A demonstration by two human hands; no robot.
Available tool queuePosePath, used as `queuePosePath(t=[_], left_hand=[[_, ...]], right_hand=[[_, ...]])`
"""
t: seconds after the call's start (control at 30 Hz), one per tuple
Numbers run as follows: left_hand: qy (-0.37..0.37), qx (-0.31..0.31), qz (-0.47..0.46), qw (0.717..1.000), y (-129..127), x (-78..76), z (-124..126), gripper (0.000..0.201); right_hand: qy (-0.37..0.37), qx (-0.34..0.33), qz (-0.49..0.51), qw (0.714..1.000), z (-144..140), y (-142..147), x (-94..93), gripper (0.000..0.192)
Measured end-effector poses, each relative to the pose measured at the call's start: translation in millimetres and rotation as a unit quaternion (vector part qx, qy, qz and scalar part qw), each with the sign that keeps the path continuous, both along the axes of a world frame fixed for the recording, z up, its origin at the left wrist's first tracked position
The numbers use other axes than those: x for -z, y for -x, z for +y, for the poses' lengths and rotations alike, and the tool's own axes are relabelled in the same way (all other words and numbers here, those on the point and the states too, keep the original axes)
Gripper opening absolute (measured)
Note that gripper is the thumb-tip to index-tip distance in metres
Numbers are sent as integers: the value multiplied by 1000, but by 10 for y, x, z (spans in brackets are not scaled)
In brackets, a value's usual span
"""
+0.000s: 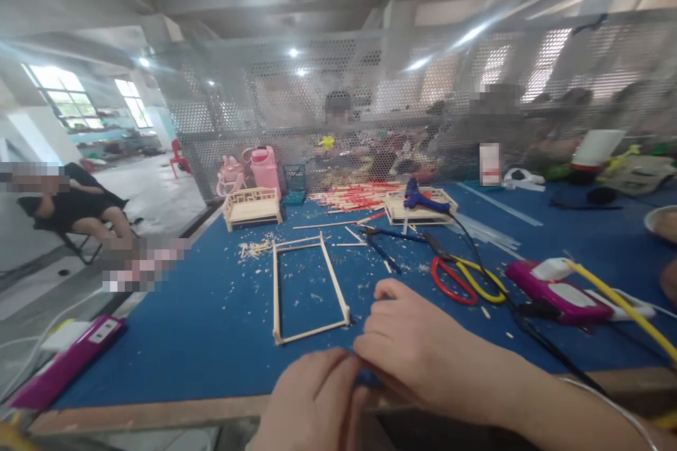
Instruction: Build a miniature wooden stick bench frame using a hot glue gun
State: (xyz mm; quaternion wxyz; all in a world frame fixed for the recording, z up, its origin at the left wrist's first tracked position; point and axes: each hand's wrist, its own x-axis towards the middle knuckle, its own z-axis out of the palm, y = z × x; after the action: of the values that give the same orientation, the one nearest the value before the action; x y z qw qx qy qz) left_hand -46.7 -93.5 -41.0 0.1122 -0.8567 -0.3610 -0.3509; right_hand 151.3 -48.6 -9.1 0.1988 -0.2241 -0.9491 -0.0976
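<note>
My left hand [313, 394] and my right hand [417, 338] meet near the front edge of the blue table, fingers curled in and fingertips close together. Whatever they pinch, if anything, is hidden behind the fingers. Just beyond them lies a rectangular frame of thin wooden sticks [276, 285], with short posts at its corners. To the right of this frame are pliers with blue handles [390, 258] and scissors with red and yellow handles [441, 251]. A blue glue gun [427, 203] rests on a small wooden stick-built piece [394, 213] farther back.
A miniature wooden bench [254, 210] stands at the back left, near red-tipped sticks [360, 196]. Clear glue sticks [489, 231] lie at right. Purple power strips [560, 296] with cables sit on both sides. A person [87, 197] sits at left; a perforated screen [285, 99] rises behind.
</note>
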Motion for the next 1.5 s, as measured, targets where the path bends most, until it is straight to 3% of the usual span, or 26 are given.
queuePosePath(t=[0.13, 0.3, 0.4, 0.57, 0.7, 0.77, 0.83, 0.87, 0.93, 1.0, 1.13, 1.27, 1.5], left_hand=[[148, -14, -61, 987, -198, -20, 7, 17], [292, -21, -182, 939, -297, 1, -6, 14], [361, 2, -174, 916, -315, -56, 27, 18], [432, 23, -127, 893, -260, -167, 81, 28], [431, 17, -187, 882, -179, -111, 144, 31], [464, 19, -251, 849, -157, -44, 195, 36], [514, 28, -335, 789, -160, 23, 250, 39], [537, 33, -377, 754, -169, 50, 274, 40], [564, 35, -442, 697, -197, 85, 307, 45], [572, 30, -475, 668, -222, 98, 317, 48], [571, 27, -490, 658, -233, 110, 306, 46], [564, 36, -490, 664, -214, 149, 319, 44], [541, 53, -512, 665, -190, 158, 306, 42]], right_hand=[[-79, 9, 13, 997, -103, 2, 37, 23], [-141, 13, 8, 990, -179, -63, 10, 30], [-160, 15, -2, 987, -201, -73, 1, 32], [-151, -3, -3, 988, -209, -69, 31, 34], [-45, -18, 79, 996, 9, -188, 18, 27], [10, 60, 162, 985, 282, -300, 13, 41], [79, 268, 189, 942, 629, -403, 36, 37], [123, 367, 144, 911, 806, -438, 61, 40], [156, 416, 101, 890, 1112, -463, 134, 41], [167, 420, 71, 889, 1311, -433, 217, 36], [136, 409, 43, 901, 1416, -321, 335, 35], [137, 417, 59, 897, 1370, -250, 337, 29], [124, 446, 199, 864, 1144, -313, 27, 31]])
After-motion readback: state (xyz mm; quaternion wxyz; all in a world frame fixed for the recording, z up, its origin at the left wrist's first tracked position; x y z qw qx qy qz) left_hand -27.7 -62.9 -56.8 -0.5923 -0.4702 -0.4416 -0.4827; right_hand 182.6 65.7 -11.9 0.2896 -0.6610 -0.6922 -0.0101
